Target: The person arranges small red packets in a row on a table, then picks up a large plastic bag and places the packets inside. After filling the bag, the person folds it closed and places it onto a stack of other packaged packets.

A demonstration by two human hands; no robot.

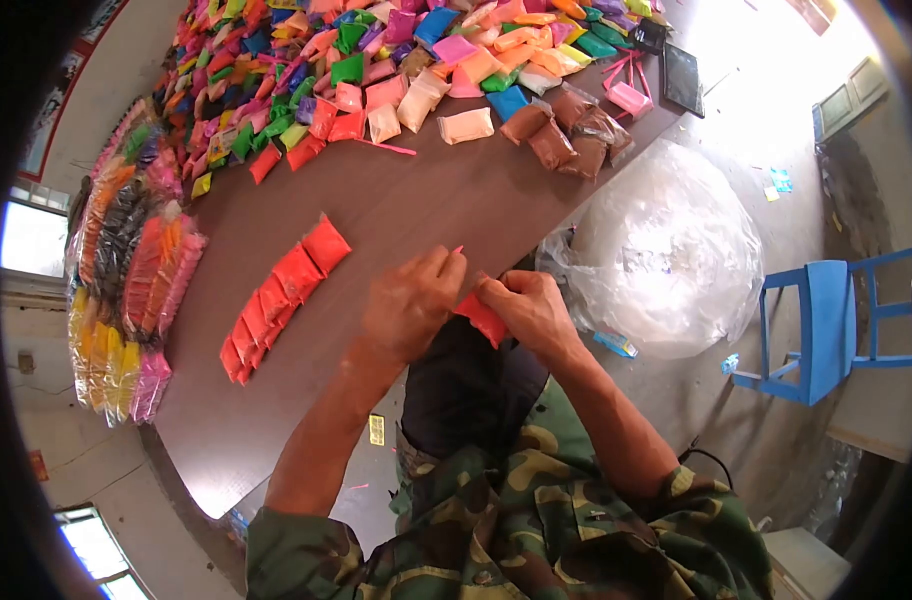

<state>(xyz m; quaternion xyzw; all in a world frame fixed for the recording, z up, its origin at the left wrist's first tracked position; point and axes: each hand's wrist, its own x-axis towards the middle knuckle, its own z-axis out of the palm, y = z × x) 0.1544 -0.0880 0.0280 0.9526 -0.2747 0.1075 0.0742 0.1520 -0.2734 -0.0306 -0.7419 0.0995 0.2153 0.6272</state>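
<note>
Over the table's near edge, my right hand (526,305) is closed on a small red packet (483,320), which hangs below its fingertips. Just beside it, my left hand (416,300) is pinched, with a tiny pink-red bit (459,250) showing at its fingertips. On the brown table (396,210), left of my hands, a row of red packets (286,297) lies overlapped in a slanting line.
A large heap of coloured packets (376,90) covers the table's far side, with brown packets (566,135) at its right. Bagged bundles (126,270) stand left. A big clear plastic bag (666,250) and a blue chair (826,330) are right.
</note>
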